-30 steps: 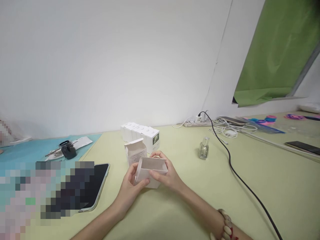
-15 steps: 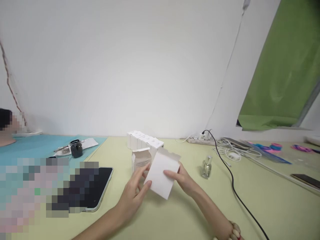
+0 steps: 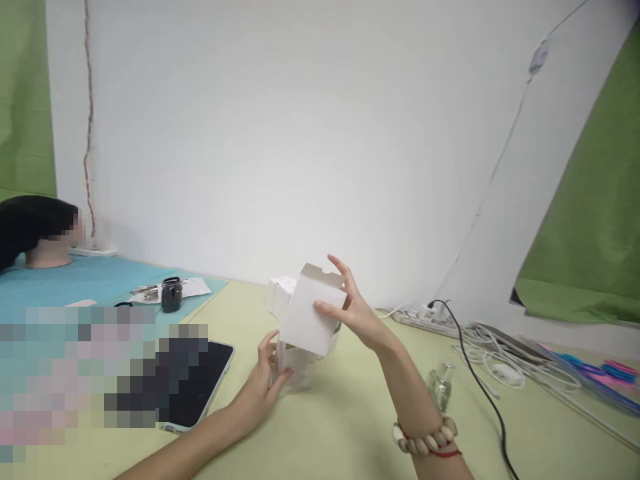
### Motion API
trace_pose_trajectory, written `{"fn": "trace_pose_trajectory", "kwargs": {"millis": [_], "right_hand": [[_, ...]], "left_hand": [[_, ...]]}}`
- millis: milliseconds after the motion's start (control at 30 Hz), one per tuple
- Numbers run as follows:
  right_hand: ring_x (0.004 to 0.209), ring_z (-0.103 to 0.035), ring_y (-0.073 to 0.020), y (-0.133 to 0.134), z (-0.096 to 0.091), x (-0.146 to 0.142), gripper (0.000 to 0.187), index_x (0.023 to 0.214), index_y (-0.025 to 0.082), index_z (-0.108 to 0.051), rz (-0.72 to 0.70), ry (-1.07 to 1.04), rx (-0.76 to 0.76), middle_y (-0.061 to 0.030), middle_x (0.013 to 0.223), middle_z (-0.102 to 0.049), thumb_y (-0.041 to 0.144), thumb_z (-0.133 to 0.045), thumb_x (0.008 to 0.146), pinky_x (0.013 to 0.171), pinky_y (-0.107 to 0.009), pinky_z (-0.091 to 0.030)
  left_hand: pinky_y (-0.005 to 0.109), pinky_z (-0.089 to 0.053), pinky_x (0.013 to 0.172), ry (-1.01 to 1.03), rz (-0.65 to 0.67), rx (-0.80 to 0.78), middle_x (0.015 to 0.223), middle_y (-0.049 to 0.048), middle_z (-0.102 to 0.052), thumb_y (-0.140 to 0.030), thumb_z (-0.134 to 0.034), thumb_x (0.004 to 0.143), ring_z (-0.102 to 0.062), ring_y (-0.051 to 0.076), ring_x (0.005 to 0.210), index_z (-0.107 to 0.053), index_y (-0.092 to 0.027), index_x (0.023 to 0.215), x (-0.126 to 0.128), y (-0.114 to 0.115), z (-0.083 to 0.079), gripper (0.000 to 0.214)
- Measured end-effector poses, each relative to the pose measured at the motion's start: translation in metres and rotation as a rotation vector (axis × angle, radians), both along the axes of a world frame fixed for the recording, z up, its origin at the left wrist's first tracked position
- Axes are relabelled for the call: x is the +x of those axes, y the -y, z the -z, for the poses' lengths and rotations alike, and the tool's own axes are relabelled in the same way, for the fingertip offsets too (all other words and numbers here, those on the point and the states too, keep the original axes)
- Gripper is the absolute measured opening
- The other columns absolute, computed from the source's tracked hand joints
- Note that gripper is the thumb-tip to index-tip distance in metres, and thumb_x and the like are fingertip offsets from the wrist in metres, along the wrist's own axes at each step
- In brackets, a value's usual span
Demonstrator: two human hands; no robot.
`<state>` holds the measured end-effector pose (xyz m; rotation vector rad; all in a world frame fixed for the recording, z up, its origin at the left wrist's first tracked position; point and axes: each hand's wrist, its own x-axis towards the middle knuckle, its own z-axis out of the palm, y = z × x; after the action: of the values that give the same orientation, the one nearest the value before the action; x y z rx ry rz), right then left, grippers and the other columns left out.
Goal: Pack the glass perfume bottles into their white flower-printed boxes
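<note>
My right hand [image 3: 353, 310] grips a plain white carton [image 3: 309, 313], thumb on its front face and the index finger raised off its far edge. This carton is tilted, with an open edge at the top. Directly below it, my left hand [image 3: 267, 377] closes around the left side of a greyish-white box [image 3: 299, 370] low over the table. The carton's lower end overlaps the top of that box; how far it goes in, I cannot tell. White boxes [image 3: 281, 297] stand behind, partly covered by the carton. Beyond my right forearm is a clear glass bottle [image 3: 440, 385] with a silvery cap.
A phone [image 3: 203, 387] lies on the left, near a dark jar [image 3: 171, 295] on a blue cloth [image 3: 145, 268]. A mannequin head [image 3: 47, 230] is farther left. On the right are a black cable [image 3: 480, 373], white cords [image 3: 505, 377] and a power strip [image 3: 425, 321].
The view has turned left. My right hand has lifted the white carton over the greyish-white box, and my left hand has moved from the carton onto that box.
</note>
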<state>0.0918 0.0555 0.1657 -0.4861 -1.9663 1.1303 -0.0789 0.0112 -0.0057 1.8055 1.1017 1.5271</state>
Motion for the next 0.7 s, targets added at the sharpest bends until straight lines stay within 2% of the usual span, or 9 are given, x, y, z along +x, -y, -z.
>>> {"fn": "trace_pose_trajectory", "kwargs": {"millis": [67, 167, 233, 333, 467, 600, 700], "right_hand": [[0.095, -0.056, -0.0167, -0.005, 0.004, -0.003, 0.075, 0.133, 0.034, -0.02, -0.062, 0.038, 0.0, -0.0048, 0.113, -0.052, 0.036, -0.065, 0.073, 0.079, -0.031, -0.05], [0.093, -0.056, -0.0163, -0.012, 0.008, 0.0, 0.052, 0.117, 0.03, -0.038, -0.118, 0.052, -0.028, -0.0036, 0.111, -0.051, 0.034, -0.065, 0.073, 0.072, -0.027, -0.051], [0.087, -0.057, -0.0151, -0.015, 0.01, 0.006, 0.044, 0.106, 0.028, -0.041, -0.123, 0.018, -0.067, -0.0017, 0.104, -0.053, 0.032, -0.068, 0.071, 0.067, -0.025, -0.05], [0.077, -0.057, -0.0136, -0.017, 0.011, 0.012, 0.045, 0.096, 0.027, -0.037, -0.12, -0.027, -0.129, 0.0009, 0.089, -0.056, 0.029, -0.072, 0.067, 0.06, -0.023, -0.049], [0.07, -0.053, -0.0099, -0.016, 0.015, 0.006, 0.046, 0.085, 0.024, -0.033, -0.175, -0.119, -0.163, 0.0033, 0.085, -0.053, 0.027, -0.074, 0.064, 0.055, -0.018, -0.046], [0.072, -0.051, -0.0082, -0.016, 0.017, -0.004, 0.047, 0.074, 0.021, -0.031, -0.262, -0.109, -0.153, 0.0042, 0.081, -0.048, 0.027, -0.075, 0.061, 0.058, -0.017, -0.043], [0.075, -0.049, -0.0092, -0.018, 0.015, 0.0, 0.047, 0.071, 0.019, -0.033, -0.229, -0.044, -0.082, 0.0033, 0.081, -0.047, 0.028, -0.077, 0.057, 0.061, -0.018, -0.043]], "left_hand": [[0.04, -0.041, 0.089, 0.041, 0.044, -0.01, 0.124, 0.0147, -0.04, -0.031, -0.036, 0.09, -0.049, 0.019, 0.108, -0.002, -0.025, 0.13, 0.003, 0.005, -0.004, 0.053], [0.035, -0.045, 0.083, 0.041, 0.064, -0.044, 0.126, 0.0142, -0.038, -0.029, -0.034, 0.09, -0.048, 0.019, 0.111, -0.004, -0.026, 0.131, 0.006, 0.013, -0.01, 0.05], [0.031, -0.046, 0.078, -0.015, 0.04, -0.052, 0.129, 0.013, -0.036, -0.027, -0.037, 0.089, -0.046, 0.02, 0.112, -0.004, -0.028, 0.131, 0.006, 0.018, -0.012, 0.053], [0.026, -0.047, 0.07, -0.145, 0.005, -0.057, 0.123, 0.0097, -0.043, -0.018, -0.043, 0.083, -0.052, 0.018, 0.101, -0.012, -0.028, 0.131, 0.002, 0.021, -0.014, 0.058], [0.026, -0.047, 0.072, -0.258, -0.035, -0.051, 0.106, 0.0055, -0.054, -0.013, -0.047, 0.077, -0.056, 0.015, 0.088, -0.028, -0.025, 0.123, 0.0, 0.024, -0.016, 0.051], [0.03, -0.048, 0.075, -0.155, -0.035, -0.136, 0.103, 0.0068, -0.056, -0.025, -0.048, 0.081, -0.058, 0.017, 0.087, -0.027, -0.022, 0.119, 0.003, 0.023, -0.017, 0.043], [0.032, -0.05, 0.074, -0.038, -0.007, -0.208, 0.104, 0.0071, -0.056, -0.034, -0.05, 0.081, -0.059, 0.017, 0.089, -0.022, -0.023, 0.117, 0.003, 0.021, -0.017, 0.048]]}}
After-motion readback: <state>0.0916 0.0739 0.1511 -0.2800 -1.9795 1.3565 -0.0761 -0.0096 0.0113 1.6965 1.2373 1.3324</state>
